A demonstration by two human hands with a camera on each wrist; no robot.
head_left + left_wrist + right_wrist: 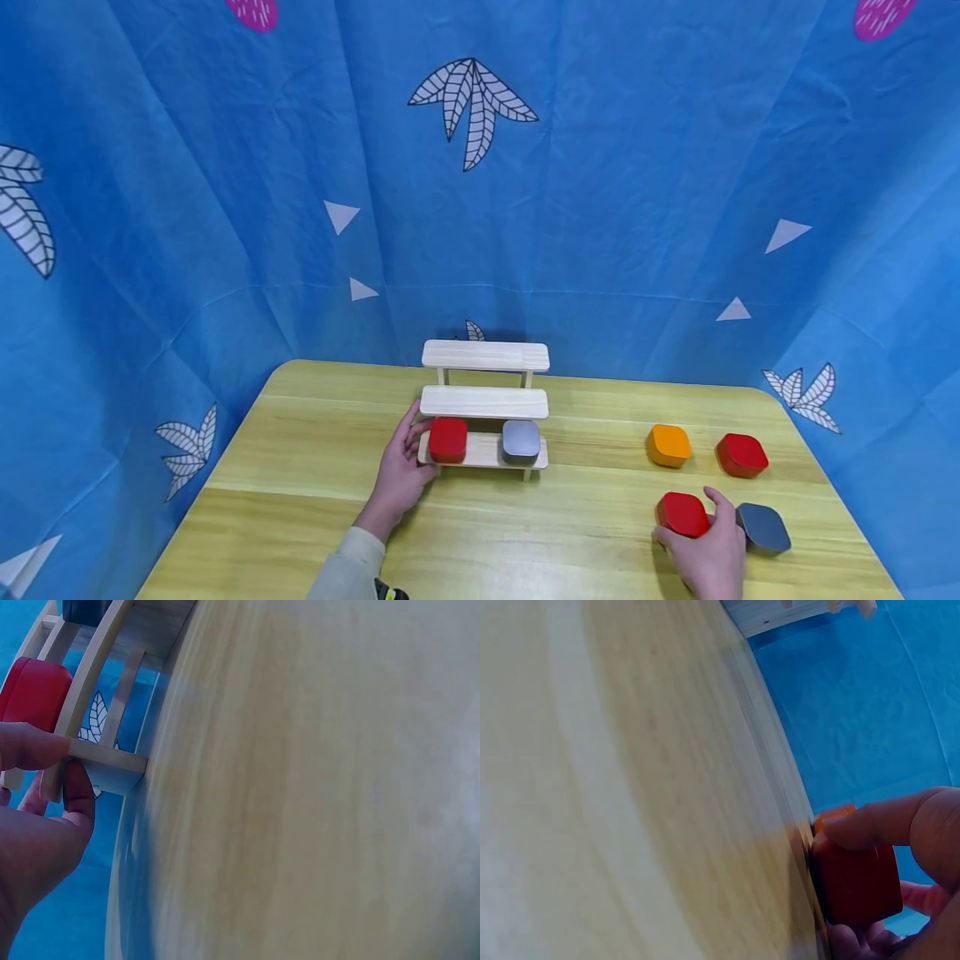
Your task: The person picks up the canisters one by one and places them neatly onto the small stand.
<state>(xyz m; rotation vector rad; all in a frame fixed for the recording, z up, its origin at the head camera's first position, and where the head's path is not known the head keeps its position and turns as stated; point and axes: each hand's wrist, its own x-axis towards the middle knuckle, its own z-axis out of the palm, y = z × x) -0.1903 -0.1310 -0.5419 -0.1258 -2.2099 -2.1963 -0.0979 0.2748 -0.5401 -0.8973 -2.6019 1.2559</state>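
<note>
My left hand (400, 477) pinches the left end of the lowest board of a three-step wooden display stand (484, 403), thumb and fingers around its edge in the left wrist view. On that board sit a red rounded-square box (447, 440), close to the fingers, and a grey box (521, 442) to its right. At the right of the table my right hand (708, 554) grips another red box (682, 514) between thumb and fingers. In the right wrist view this red box (855, 881) is low over the tabletop, its far side hidden by fingers.
An orange box (668, 445) and a third red box (742, 455) lie behind the right hand. A dark grey box (763, 528) lies just right of its fingers. A blue patterned curtain (600, 208) hangs around the wooden table (570, 533).
</note>
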